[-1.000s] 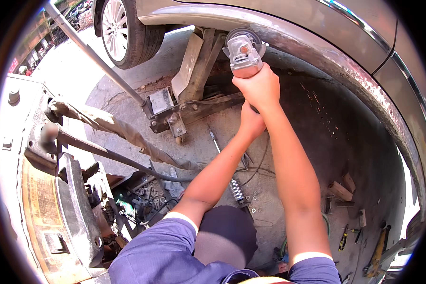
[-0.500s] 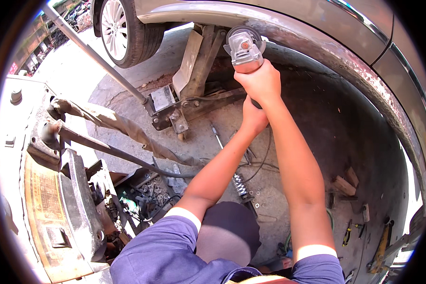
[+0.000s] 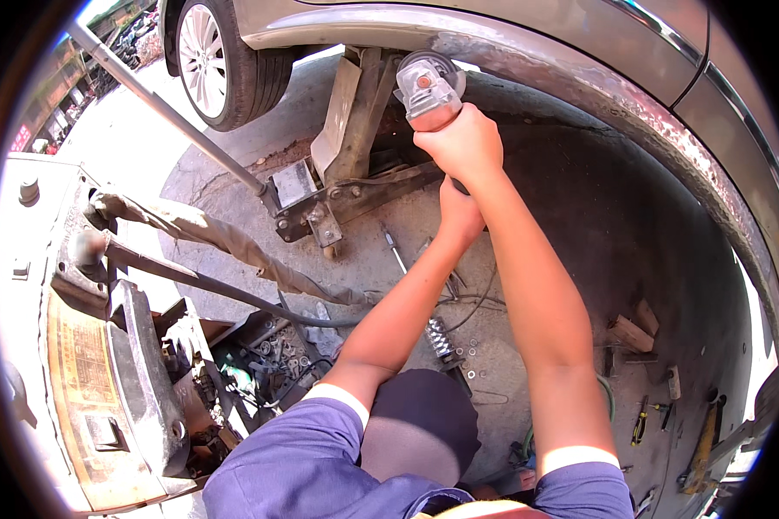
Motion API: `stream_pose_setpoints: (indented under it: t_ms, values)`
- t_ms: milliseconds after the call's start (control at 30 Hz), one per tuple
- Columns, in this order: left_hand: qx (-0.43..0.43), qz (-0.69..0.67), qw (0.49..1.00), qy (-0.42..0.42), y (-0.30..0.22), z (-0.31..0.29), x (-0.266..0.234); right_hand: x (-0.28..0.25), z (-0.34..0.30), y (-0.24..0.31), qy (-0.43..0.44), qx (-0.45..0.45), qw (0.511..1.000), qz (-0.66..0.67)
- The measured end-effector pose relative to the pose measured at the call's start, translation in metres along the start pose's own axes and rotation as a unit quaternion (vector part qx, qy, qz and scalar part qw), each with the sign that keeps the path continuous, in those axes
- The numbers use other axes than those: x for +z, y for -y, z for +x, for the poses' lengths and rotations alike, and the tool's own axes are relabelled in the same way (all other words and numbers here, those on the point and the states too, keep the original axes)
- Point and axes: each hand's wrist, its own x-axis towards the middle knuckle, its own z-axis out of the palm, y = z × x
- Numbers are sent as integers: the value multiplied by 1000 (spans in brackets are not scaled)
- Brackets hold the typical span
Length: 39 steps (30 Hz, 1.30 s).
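Note:
Both arms reach forward with an angle grinder [image 3: 433,102] held under the car's edge. My right hand [image 3: 469,149] is wrapped around the grinder's body just behind its grey metal head. My left hand [image 3: 460,210] grips the rear of the tool, where a bit of its dark end shows; most of those fingers are hidden. The grinder's round disc and guard [image 3: 441,64] lie against or very close to the underside of the car's sill [image 3: 571,80], whose paint is scuffed to a rough, rusty-pale strip. I cannot tell whether they touch.
A floor jack [image 3: 346,203] with a long handle [image 3: 173,121] stands beneath the car, near the wheel [image 3: 242,73]. Left of me is a machine [image 3: 86,372] with hoses [image 3: 225,238] and a parts tray [image 3: 273,355]. Wood blocks [image 3: 632,333] and pliers [image 3: 640,422] lie right.
The grinder and both hands have shifted slightly left along the sill. My grip looks the same.

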Motion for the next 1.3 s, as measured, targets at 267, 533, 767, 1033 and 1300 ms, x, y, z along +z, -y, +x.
stream_pose_setpoints:
  t_ms: [267,533,767,1033,1300]
  values:
    - [51,74,996,8,-7,0,-1,-5,-2,1,-27,-11,999,34]
    - [45,48,998,17,-17,-5,-2,-9,-10,3,-58,-22,997,55]
    - [4,3,1000,6,4,1,5,-4,-4,-9,-36,-16,999,14]
    - [4,4,998,60,24,-7,17,-11,-7,-30,-32,-7,999,-3]
    - [60,53,996,31,17,6,13,-10,5,1,7,-9,998,-58]
